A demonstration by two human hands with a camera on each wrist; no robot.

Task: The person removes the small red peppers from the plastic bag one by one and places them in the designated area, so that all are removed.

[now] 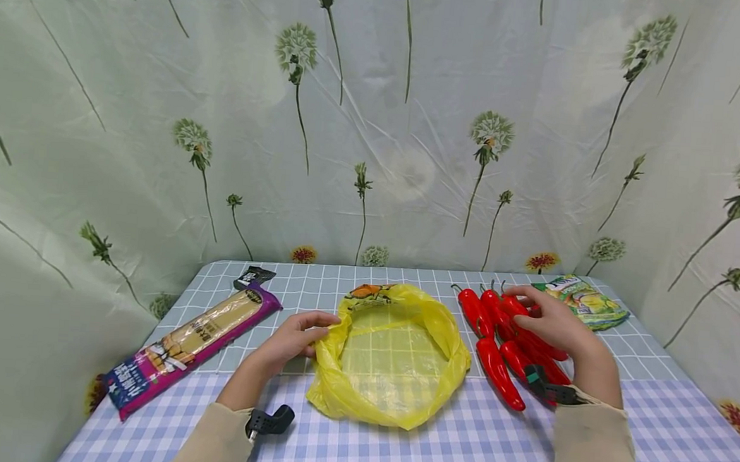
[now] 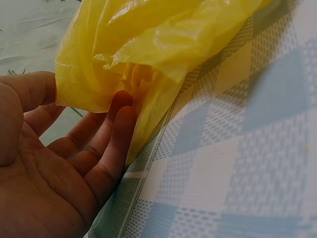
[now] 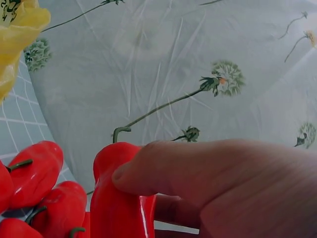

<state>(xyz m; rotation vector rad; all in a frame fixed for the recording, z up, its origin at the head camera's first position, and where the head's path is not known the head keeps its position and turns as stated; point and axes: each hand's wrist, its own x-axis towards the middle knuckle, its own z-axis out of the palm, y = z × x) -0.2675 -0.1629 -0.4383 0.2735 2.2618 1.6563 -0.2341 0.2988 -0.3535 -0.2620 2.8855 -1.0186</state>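
A yellow plastic bag (image 1: pixel 453 335) lies with its mouth spread wide in the middle of the table. At its left rim my left hand (image 1: pixel 296 336) pinches the plastic; in the left wrist view some fingertips sit behind the bag's folded edge (image 2: pixel 163 39). My right hand (image 1: pixel 555 323) is over a pile of glossy red chili peppers (image 1: pixel 495 373) to the right of the bag. One red chili pepper (image 3: pixel 116 208), with a curved green stem, is held between thumb and fingers in the right wrist view.
A long purple-edged pack of dried noodles or sticks (image 1: pixel 197 348) lies slanted on the left, with a small black packet (image 1: pixel 254 277) behind it. A green and yellow packet (image 1: pixel 585 301) sits at the back right. A floral curtain (image 1: pixel 408 120) hangs behind the table.
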